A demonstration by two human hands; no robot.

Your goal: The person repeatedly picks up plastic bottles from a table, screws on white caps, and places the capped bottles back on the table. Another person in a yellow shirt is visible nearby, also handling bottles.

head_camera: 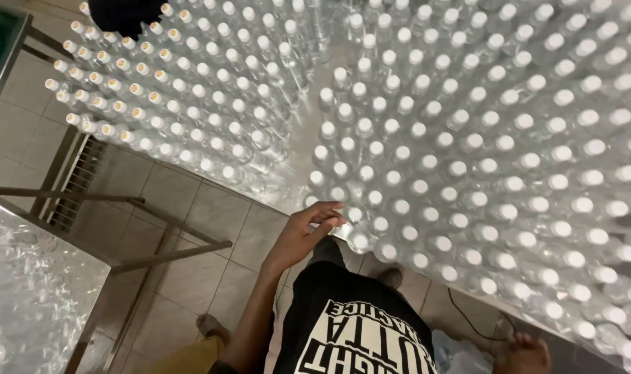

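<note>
A: Left hand (pixel 308 232)?
B: Fingers loosely spread, tips touching a clear plastic bottle (pixel 337 194) at the near-left edge of the white-capped mass on the surface (pixel 298 145).
A: Right hand (pixel 524 352)?
B: Near right, low; grip indeterminable.

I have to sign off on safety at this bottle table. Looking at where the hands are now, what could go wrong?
1. The left hand reaches the clear capped bottles right at the table's near edge; a nudge might tip some onto the tiled floor.
2. The bottles stand tightly packed, so one tipping could knock down its neighbours.
3. A dark cable lies on the floor near the person's feet, a possible trip hazard.
</note>
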